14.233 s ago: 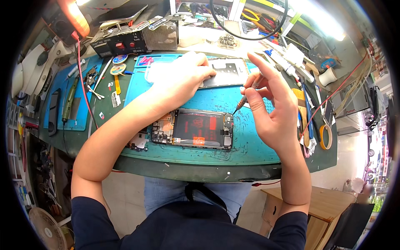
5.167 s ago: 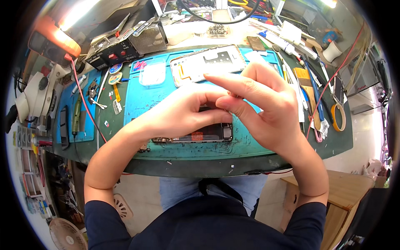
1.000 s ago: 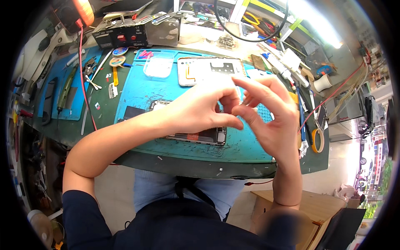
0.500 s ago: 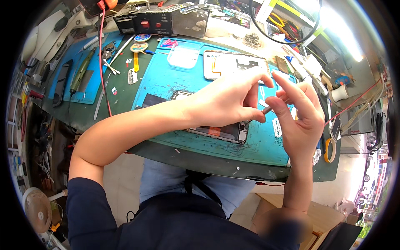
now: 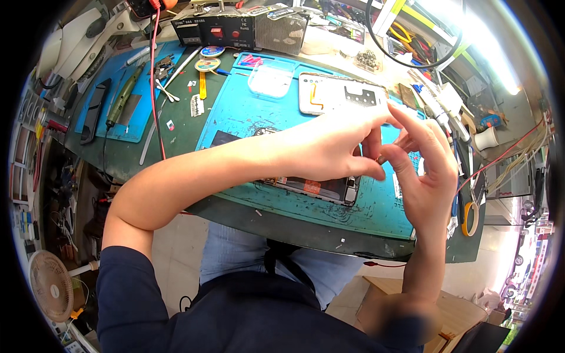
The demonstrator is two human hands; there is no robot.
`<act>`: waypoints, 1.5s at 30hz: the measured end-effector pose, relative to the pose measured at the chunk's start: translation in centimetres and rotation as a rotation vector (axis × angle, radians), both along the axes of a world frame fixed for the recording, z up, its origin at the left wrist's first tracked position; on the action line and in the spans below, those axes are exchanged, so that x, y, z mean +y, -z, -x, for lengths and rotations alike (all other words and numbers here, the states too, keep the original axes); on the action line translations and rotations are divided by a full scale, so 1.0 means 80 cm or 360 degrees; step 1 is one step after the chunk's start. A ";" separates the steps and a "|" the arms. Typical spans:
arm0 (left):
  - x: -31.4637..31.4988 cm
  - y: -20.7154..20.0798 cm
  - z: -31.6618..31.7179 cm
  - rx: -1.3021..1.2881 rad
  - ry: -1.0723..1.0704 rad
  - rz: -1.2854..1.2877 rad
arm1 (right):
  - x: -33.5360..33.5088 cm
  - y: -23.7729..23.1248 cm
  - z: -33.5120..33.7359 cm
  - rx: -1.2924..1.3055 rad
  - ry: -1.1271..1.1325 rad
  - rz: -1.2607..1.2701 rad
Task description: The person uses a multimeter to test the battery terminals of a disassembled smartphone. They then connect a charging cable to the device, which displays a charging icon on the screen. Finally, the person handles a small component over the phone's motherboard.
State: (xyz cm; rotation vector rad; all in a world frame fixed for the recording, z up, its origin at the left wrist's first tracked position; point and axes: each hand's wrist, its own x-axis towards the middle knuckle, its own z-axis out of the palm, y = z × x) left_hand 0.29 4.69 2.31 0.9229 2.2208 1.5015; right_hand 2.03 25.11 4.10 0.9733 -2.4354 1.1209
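Observation:
Above the blue work mat (image 5: 229, 126), both my hands meet fingertip to fingertip. My left hand (image 5: 329, 147) reaches across from the left, with its thumb and fingers bent in a pinch. Facing it, my right hand (image 5: 429, 165) is closed with its thumb bent against its fingers. Only a tiny dark bit of something shows between the thumb tips; the fingers hide the rest. Below my left hand lies an opened phone (image 5: 329, 191), partly covered by the hand and forearm. Beyond my hands rests a pale phone back housing (image 5: 335, 94).
A clear plastic box (image 5: 271, 79) sits on the far part of the mat. Razor blades, one at left (image 5: 197, 105), and cotton swabs (image 5: 168, 92) lie around. A black equipment box (image 5: 218, 32) stands behind. A tape roll (image 5: 469, 219) is at the right edge; a red cable (image 5: 153, 82) crosses the left side.
My hands have drawn slightly closer together. A short grey rod end that showed between the thumbs is now mostly hidden. The whole view has shifted a little.

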 end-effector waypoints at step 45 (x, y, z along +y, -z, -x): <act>-0.008 0.011 0.003 0.0213 0.0015 0.0401 | -0.004 0.002 -0.005 -0.0120 -0.0035 0.0284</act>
